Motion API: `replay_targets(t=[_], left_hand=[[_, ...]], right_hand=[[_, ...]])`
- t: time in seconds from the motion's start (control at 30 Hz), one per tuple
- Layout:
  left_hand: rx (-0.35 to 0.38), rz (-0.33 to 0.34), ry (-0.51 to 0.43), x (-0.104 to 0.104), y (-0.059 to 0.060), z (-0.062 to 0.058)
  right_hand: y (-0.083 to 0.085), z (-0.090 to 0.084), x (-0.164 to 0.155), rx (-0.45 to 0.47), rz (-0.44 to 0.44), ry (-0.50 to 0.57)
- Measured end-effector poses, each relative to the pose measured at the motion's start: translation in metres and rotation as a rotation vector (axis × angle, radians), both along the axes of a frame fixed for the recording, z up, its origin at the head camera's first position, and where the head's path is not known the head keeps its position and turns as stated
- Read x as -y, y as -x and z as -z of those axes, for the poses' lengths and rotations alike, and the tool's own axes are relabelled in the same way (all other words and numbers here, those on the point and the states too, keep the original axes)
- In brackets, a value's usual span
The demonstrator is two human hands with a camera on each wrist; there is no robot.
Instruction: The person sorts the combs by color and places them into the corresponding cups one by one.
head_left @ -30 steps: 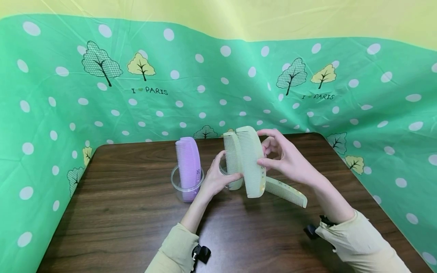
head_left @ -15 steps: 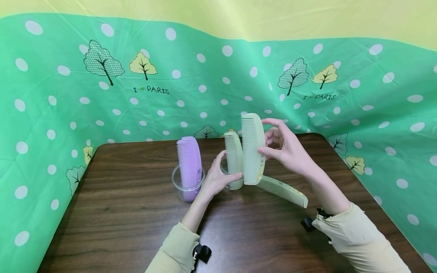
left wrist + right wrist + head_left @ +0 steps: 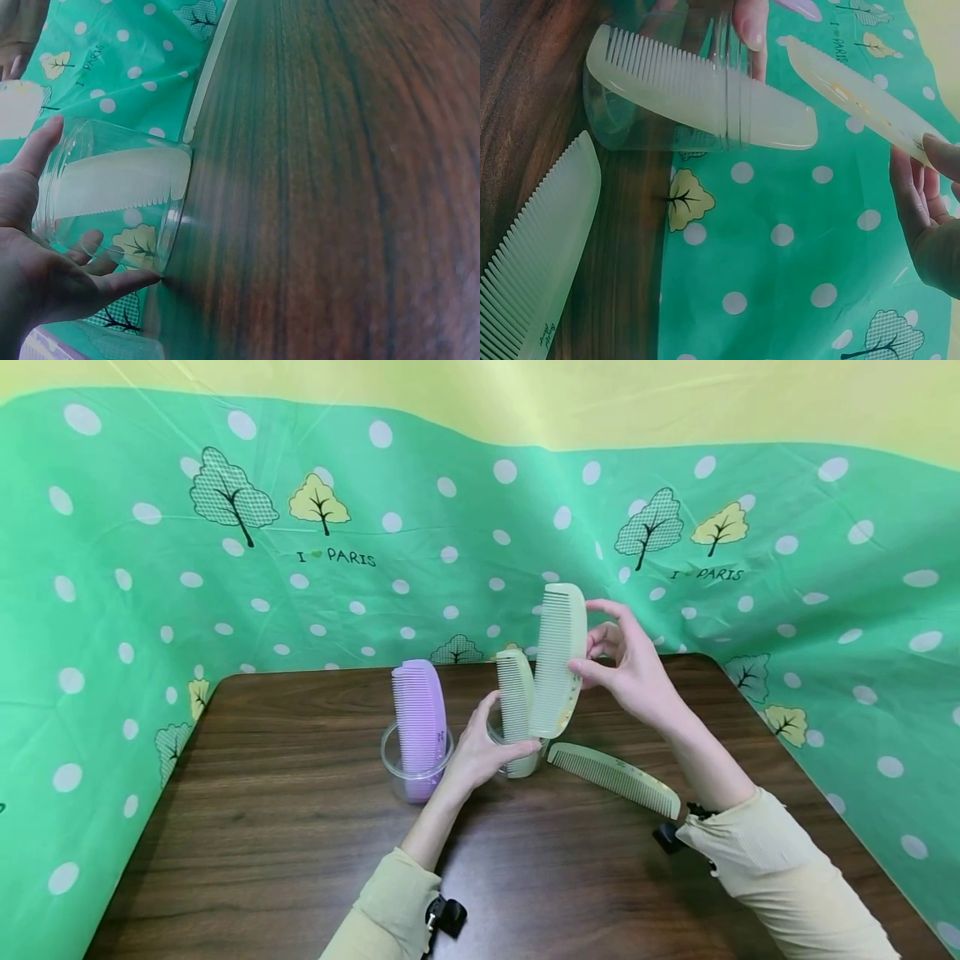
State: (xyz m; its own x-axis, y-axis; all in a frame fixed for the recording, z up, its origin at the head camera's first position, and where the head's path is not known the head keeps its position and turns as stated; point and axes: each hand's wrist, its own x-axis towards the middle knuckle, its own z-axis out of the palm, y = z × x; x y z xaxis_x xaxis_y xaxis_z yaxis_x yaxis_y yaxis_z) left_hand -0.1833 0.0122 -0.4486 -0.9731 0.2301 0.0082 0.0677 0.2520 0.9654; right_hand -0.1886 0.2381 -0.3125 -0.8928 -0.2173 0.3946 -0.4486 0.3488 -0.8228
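My left hand grips a clear plastic jar, thumb and fingers around its wall, as the left wrist view shows. Inside that jar stands a pale green comb, its upper end sticking out past the rim. Between thumb and fingers my right hand pinches a second pale green comb by its curved back. This comb is raised nearly upright, teeth to the left, its lower end close over the jar's mouth. A third green comb lies on the table, right of the jar.
On the left, a second clear jar holds purple combs. Both jars stand on a dark wood table. A green polka-dot cloth hangs behind the table and along its sides.
My right hand has lifted its comb upward, from in front of the jar to above its mouth, slightly tilting it. The left hand has stayed on the jar.
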Motion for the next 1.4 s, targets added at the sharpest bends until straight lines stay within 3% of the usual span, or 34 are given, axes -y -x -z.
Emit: replay_targets(t=[0.57,0.93,1.4], left_hand=[[-0.007,-0.010,0.022,0.000,-0.001,-0.003],[0.001,-0.007,0.019,0.000,-0.001,-0.003],[-0.012,-0.001,0.018,0.000,-0.001,-0.003]], right_hand=[[0.023,0.023,0.003,0.003,0.013,-0.002],[0.029,0.040,0.012,0.036,-0.010,-0.029],[0.030,0.048,0.015,0.085,-0.010,-0.053]])
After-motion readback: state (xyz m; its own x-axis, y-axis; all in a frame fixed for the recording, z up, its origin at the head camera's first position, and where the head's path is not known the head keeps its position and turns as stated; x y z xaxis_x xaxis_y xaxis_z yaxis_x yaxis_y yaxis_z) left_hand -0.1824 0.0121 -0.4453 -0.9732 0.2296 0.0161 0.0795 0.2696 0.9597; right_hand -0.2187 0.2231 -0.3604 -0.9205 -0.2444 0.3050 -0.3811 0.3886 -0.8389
